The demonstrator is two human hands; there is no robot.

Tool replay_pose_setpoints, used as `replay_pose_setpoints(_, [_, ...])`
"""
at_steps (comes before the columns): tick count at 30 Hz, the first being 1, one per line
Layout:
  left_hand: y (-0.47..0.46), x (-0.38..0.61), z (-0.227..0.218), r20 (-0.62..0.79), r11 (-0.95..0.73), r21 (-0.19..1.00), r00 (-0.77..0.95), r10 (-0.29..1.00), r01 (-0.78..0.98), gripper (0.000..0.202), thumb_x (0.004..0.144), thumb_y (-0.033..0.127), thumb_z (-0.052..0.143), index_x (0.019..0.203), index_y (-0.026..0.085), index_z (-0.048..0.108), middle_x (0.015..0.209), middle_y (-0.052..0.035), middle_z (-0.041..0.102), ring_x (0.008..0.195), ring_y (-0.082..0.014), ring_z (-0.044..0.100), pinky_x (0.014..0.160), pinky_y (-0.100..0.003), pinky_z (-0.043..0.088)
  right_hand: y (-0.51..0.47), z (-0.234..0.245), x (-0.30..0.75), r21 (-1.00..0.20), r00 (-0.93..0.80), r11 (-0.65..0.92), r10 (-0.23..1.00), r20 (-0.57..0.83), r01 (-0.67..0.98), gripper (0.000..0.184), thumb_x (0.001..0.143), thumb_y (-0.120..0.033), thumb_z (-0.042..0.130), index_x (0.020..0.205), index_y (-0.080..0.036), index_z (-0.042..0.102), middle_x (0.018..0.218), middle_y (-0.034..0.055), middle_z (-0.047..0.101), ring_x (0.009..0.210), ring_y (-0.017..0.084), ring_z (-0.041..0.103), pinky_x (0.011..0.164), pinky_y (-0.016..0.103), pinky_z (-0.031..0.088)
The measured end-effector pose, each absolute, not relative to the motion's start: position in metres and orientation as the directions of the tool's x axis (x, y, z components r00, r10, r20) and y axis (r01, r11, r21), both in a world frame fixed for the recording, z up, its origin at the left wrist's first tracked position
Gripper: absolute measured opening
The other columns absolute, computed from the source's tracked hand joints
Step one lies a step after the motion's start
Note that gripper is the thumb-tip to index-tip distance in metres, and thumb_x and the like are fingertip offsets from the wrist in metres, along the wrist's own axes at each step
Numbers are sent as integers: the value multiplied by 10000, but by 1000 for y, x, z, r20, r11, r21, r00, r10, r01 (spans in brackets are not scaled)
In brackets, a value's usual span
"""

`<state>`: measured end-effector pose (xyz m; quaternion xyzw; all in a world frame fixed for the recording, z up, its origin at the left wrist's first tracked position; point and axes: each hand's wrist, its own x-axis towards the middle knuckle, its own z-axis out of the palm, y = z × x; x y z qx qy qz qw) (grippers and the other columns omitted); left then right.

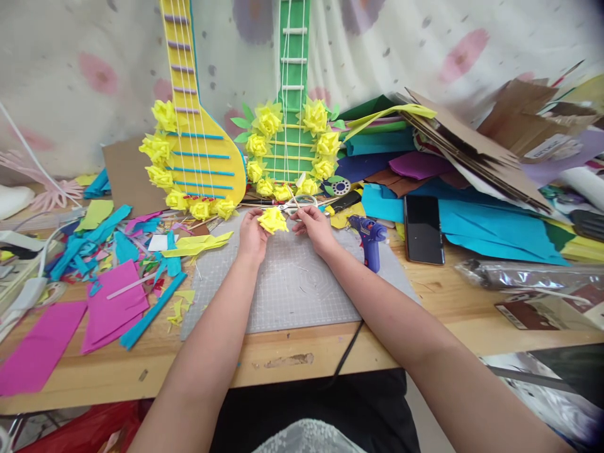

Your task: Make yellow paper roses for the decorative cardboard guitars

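My left hand (pixel 253 238) is closed on the edge of a yellow paper flower (pixel 272 221), held up over the grey cutting mat (pixel 302 302). Just to the flower's right, my right hand (pixel 315 229) pinches a thin pale stick (pixel 293 197) that points up and away. The stick and the flower look apart. Behind my hands lies a pair of scissors (pixel 302 201), partly hidden. A blue glue gun (pixel 370 239) stands to the right of my right hand.
A yellow paper guitar (pixel 207 145) and a green one (pixel 295 126), both trimmed with yellow flowers, lean at the back. Paper scraps (pixel 125 248) cover the left side. On the right are a phone (pixel 423 229), blue paper (pixel 500 233) and stacked cardboard (pixel 481 151).
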<state>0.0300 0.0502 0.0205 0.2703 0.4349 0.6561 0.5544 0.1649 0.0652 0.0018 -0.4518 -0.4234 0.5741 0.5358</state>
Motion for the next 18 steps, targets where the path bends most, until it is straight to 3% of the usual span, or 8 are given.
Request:
replay_pose_setpoints(4, [44,36,19,199,-279,942,-363,910,-185,178,673,155,594,775,219,464,764,22,550,686,-86,578,664,-202,473,64,2,162,-961,-15,1,1000,5,-276,357,671,-525,572,766,-212,427,835,-11,608,498,66,542,434,210,431])
replay_pose_setpoints(7, [36,39,22,316,-348,937,-326,891,-42,160,708,184,598,827,220,498,850,-11,585,806,-106,601,793,-220,454,63,2,162,-961,-12,20,1000,24,-277,367,668,-543,563,782,-219,436,921,-9,593,573,67,549,475,208,453])
replay_pose_setpoints(13, [22,43,34,309,-302,951,-276,910,69,130,707,167,617,810,221,560,814,-11,624,810,-119,620,826,-218,425,63,-1,162,-949,-153,-2,987,49,-316,332,694,-529,549,771,-222,449,926,-5,586,743,110,565,617,255,485])
replay_pose_setpoints(18, [21,48,34,223,-232,973,-287,932,2,211,654,87,629,810,213,566,779,-4,627,771,-111,626,800,-213,437,64,0,164,-958,-116,100,984,135,-269,332,734,-554,488,789,-229,446,868,-1,579,711,113,542,664,275,463])
